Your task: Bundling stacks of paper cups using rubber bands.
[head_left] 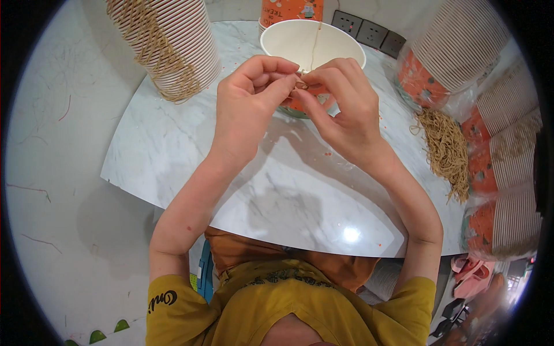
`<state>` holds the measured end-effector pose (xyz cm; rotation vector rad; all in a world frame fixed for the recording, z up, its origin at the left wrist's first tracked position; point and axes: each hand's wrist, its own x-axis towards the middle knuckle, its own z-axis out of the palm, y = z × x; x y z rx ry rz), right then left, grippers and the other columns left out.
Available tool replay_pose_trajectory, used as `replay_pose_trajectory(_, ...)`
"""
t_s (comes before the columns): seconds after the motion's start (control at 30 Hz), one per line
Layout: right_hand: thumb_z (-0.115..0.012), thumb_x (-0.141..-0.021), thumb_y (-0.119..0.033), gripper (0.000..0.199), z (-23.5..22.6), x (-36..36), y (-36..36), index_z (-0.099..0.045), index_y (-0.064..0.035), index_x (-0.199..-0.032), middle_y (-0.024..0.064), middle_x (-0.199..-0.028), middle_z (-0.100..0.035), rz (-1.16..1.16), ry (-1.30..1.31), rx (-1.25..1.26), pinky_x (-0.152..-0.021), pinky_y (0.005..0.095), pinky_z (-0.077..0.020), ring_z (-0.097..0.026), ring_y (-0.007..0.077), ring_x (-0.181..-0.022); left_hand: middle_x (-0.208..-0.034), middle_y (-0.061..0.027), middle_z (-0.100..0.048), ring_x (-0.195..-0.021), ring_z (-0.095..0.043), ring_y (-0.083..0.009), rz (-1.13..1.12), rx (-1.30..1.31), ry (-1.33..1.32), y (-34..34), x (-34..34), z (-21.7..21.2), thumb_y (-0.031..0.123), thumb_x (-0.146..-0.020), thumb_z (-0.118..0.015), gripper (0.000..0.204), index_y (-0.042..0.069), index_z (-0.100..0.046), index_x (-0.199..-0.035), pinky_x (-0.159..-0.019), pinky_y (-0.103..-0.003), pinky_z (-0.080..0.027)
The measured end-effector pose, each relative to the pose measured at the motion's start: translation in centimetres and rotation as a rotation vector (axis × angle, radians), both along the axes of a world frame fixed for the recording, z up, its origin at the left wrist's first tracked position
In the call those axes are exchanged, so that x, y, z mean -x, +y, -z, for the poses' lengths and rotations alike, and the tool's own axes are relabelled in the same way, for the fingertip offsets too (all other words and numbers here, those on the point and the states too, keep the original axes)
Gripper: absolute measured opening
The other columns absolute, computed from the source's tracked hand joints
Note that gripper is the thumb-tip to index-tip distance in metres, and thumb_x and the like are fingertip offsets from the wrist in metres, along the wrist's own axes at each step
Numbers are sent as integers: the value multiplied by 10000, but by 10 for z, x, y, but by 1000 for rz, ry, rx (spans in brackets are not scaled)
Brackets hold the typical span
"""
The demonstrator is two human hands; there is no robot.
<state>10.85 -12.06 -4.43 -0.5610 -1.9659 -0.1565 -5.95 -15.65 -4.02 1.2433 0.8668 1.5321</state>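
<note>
In front of a white-lined paper bucket (340, 43) with an orange printed outside, my two hands meet with fingertips close together. A thin tan cord (315, 46) runs across the bucket's mouth down to my fingers. Both my left hand (245, 106) and my right hand (352, 109) pinch the cord, which bends into a small loop between the fingertips. My fingers partly hide that loop and the bucket's front wall, so I cannot tell whether it is knotted.
A tall stack of buckets (179, 40) with tan cords down its side stands at the left. Loose cords (444, 150) lie in a bundle at the right, beside plastic-wrapped bucket stacks (456, 52). Black power sockets (369, 33) sit behind. The marble-patterned table (283, 202) has a curved near edge.
</note>
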Motion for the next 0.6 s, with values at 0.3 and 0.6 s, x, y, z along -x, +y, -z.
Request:
replay_pose_trajectory(0.3, -731, -806, -23, 62, 0, -7, -8, -681, -24, -843, 59, -781, -636, -63, 79, 233, -592, 351, -459, -576, 235, -702, -890, -51, -702, -835, -671, -96, -67, -113, 177, 0, -5, 1, 11, -915, -611, 113, -23, -665, -1008, -755, -246, -552)
replay_pose_trajectory(0.6, -703, -865, 3, 50, 18, -24, -23, -694, -6, -913, 71, -814, -661, -33, 175, 343, -603, 295, -480, -603, 174, -707, -950, -49, -726, -847, -678, -93, 182, 31, 58, 0, -11, 16, 72, -936, -649, 131, 7, -663, -1049, -712, -235, -509)
